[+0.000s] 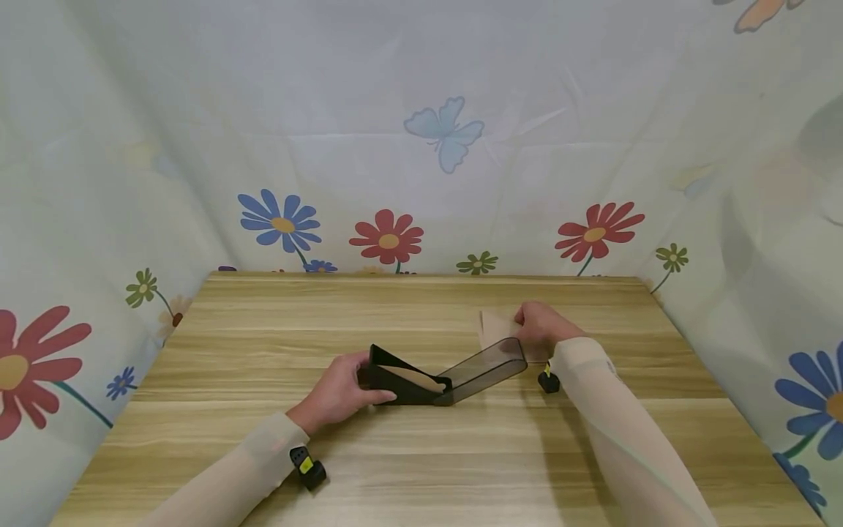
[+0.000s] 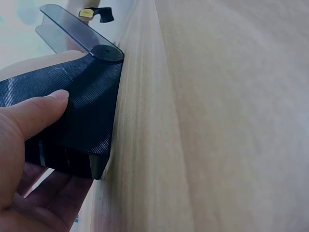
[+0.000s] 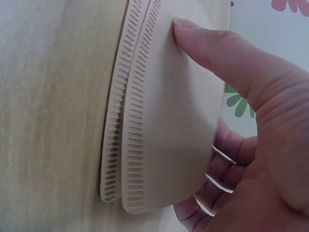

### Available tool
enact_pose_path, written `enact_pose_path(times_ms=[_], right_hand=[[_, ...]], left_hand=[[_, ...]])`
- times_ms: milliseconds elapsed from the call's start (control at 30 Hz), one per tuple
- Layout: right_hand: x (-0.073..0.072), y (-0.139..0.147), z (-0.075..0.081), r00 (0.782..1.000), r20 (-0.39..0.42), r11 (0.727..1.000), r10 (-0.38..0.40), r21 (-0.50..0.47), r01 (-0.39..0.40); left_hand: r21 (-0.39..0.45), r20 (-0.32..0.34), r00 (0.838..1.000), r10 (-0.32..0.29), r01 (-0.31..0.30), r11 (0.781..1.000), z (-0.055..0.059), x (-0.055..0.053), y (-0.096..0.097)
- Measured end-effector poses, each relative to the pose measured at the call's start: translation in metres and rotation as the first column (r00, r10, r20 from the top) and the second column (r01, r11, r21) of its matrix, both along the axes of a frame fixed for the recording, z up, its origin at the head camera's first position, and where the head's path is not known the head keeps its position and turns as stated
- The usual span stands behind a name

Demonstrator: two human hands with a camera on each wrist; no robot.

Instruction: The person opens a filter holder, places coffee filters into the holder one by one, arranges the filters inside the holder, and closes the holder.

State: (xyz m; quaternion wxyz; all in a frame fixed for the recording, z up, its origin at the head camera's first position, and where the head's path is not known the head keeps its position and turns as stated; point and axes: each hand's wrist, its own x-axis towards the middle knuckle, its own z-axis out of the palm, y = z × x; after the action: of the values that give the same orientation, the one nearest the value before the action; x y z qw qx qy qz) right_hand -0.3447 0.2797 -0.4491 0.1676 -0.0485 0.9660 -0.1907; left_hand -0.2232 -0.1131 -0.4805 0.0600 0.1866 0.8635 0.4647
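Observation:
A black coffee filter box (image 1: 395, 392) stands on the table with its smoky see-through lid (image 1: 489, 371) swung out to the right. Tan filter paper (image 1: 413, 378) shows inside the box. My left hand (image 1: 337, 393) grips the box at its left end, the thumb (image 2: 46, 110) lying along the near side and the fingers round the other side. Beyond the lid, my right hand (image 1: 544, 326) pinches a few tan paper coffee filters (image 3: 166, 125) with crimped edges, thumb on one face and fingers behind. In the right wrist view two crimped edges overlap, slightly offset.
The wood-grain table (image 1: 395, 468) extends on all sides of the hands. Around its back and sides hangs a white curtain (image 1: 329, 146) printed with flowers and butterflies. Each wrist wears a small black camera strap (image 1: 308, 468).

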Motion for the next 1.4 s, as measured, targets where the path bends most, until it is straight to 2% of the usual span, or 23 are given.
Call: enact_pose_path(times_ms=[400,667,767,967,1133,1233,1400], right_hand=[[0.005,-0.004,0.004,1.0,-0.024,0.998,-0.011,-0.06,0.009],[0.001,0.0,0.0,0.986,-0.144,0.994,0.086,-0.047,-0.093],[-0.001,0.003,-0.002,0.982,-0.171,0.992,0.083,-0.079,-0.097],[0.001,0.009,0.002,0.992,-0.122,0.973,0.023,-0.224,-0.051],[0.005,0.014,0.012,0.992,-0.12,0.957,0.03,-0.282,-0.063],[0.006,0.017,0.018,0.995,-0.091,0.948,0.027,-0.314,-0.055],[0.006,0.02,0.028,0.998,-0.059,0.945,0.005,-0.326,-0.024]], left_hand=[[0.001,0.006,1.0,0.008,-0.008,1.0,0.003,0.0,0.001],[-0.002,0.01,1.0,0.009,-0.009,1.0,0.005,0.001,0.002],[-0.008,0.008,1.0,0.014,-0.014,1.0,0.005,0.001,0.002],[-0.012,0.009,1.0,0.018,-0.018,1.0,0.004,0.001,0.002],[-0.008,0.004,1.0,0.015,-0.015,1.0,0.003,0.001,0.002],[-0.006,0.001,1.0,0.015,-0.015,1.0,0.002,0.0,0.002],[-0.004,-0.006,1.0,0.011,-0.011,1.0,0.0,0.0,0.002]])
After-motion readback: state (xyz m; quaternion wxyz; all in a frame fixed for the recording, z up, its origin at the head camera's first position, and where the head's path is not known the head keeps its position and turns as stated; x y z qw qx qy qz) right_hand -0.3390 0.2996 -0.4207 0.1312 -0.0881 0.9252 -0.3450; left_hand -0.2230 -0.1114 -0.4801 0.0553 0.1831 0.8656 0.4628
